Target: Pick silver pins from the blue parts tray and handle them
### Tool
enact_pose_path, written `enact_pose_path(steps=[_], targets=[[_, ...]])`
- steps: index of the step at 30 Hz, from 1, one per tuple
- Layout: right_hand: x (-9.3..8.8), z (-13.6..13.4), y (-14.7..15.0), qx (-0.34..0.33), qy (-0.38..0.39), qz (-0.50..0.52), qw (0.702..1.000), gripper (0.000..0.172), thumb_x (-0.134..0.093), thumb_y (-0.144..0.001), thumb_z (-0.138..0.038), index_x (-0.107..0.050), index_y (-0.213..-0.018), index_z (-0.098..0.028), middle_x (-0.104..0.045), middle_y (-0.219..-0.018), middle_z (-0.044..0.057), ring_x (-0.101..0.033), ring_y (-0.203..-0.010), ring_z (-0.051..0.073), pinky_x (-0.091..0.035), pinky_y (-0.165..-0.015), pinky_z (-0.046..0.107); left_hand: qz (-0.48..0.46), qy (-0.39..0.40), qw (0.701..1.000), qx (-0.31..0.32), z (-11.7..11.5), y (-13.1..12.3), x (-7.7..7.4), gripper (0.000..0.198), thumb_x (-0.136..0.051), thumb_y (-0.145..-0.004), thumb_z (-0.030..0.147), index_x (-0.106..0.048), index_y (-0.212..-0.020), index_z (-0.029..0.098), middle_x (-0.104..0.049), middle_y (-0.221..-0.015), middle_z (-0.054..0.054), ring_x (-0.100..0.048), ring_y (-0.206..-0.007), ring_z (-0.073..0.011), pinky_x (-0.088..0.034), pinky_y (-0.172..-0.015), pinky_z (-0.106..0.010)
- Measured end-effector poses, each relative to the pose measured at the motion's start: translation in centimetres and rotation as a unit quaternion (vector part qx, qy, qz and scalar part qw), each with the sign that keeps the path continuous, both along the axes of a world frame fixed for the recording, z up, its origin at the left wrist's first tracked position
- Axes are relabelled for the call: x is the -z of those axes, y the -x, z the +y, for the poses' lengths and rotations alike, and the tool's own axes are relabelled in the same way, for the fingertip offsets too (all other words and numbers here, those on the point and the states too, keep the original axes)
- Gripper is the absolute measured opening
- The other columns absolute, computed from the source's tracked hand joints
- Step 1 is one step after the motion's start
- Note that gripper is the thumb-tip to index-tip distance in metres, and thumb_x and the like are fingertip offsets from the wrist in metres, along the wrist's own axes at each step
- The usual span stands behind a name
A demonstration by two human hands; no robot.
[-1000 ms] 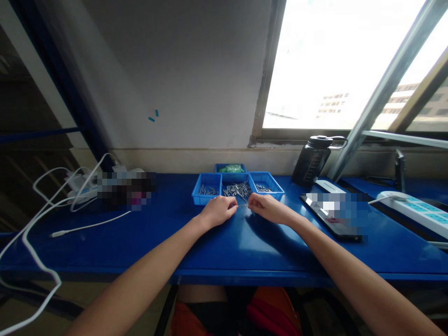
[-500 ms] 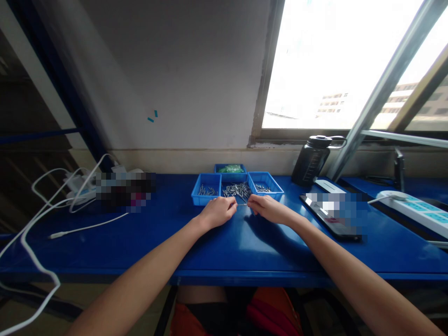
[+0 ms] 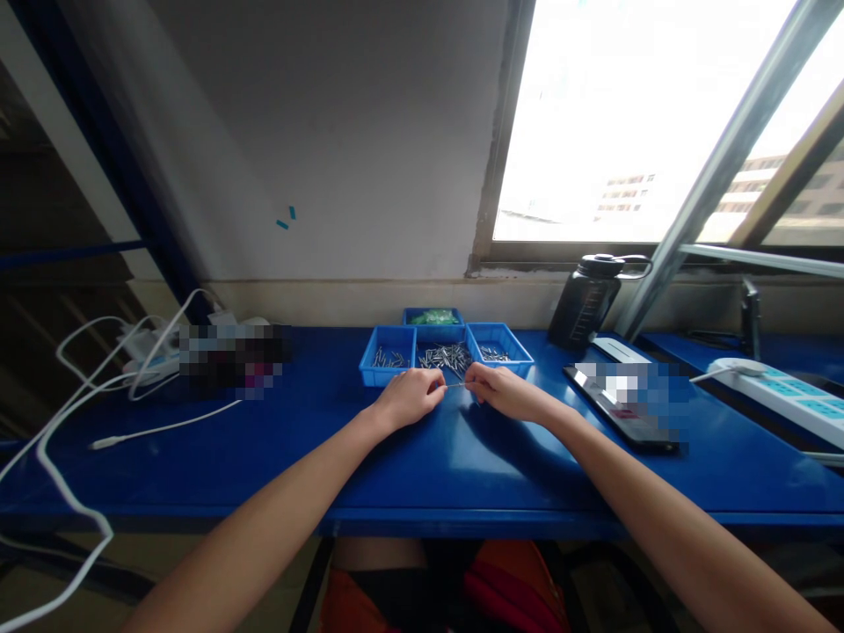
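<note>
A thin metal rod stretches level between my two hands, just in front of the blue bins. My left hand is closed in a pinch on its left end. On the other end, the fingertips of my right hand pinch it too. What kind of piece it is, I cannot make out. Behind my hands lies a heap of small metal pins or screws. Similar metal pieces are in the left blue bin and the right blue bin. My fingers hide the ends of the rod.
Green packets fill a rear blue bin. A black bottle stands by the window, with a dark tablet-like device in front. Power strips lie far right and left, with white cables trailing at the left.
Both hands hold nearly the same place and the same pinch on the thin rod. The whole view has shifted very slightly.
</note>
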State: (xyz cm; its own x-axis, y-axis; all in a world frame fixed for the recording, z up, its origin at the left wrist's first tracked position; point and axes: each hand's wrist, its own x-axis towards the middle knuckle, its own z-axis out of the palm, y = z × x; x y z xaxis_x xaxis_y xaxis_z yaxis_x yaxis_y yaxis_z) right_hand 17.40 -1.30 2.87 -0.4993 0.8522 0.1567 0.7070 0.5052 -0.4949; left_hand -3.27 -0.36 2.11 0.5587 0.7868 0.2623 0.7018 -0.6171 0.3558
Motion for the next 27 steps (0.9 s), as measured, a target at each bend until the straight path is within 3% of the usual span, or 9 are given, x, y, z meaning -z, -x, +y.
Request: enact_pose_path(steps=[8,27], targets=[[-0.49,-0.25,0.23,-0.008,-0.004,0.0,1.0,0.034,-0.03,-0.09,-0.031,-0.047,-0.064,-0.018,-0.056,-0.059,0.0,-0.048,-0.054,0.01,-0.036,-0.057,0.023,0.017,0.025,0.999,-0.022,-0.66,-0.2,-0.59,0.032,-0.034,-0.087,0.038,-0.06,-0.089,0.018,-0.065,-0.08,-0.005,-0.059,-0.071,-0.0177,-0.038,-0.059,-0.023],[-0.22,-0.18,0.32,-0.008,0.015,-0.02,1.0,0.035,-0.029,-0.09,-0.033,-0.045,-0.062,-0.018,-0.053,-0.057,-0.001,-0.046,-0.052,0.01,-0.035,-0.057,0.023,0.042,0.024,0.998,-0.027,-0.94,-0.33,-0.76,0.031,-0.033,-0.088,0.036,-0.058,-0.093,0.019,-0.065,-0.085,-0.006,-0.06,-0.075,-0.0198,-0.041,-0.063,-0.025]])
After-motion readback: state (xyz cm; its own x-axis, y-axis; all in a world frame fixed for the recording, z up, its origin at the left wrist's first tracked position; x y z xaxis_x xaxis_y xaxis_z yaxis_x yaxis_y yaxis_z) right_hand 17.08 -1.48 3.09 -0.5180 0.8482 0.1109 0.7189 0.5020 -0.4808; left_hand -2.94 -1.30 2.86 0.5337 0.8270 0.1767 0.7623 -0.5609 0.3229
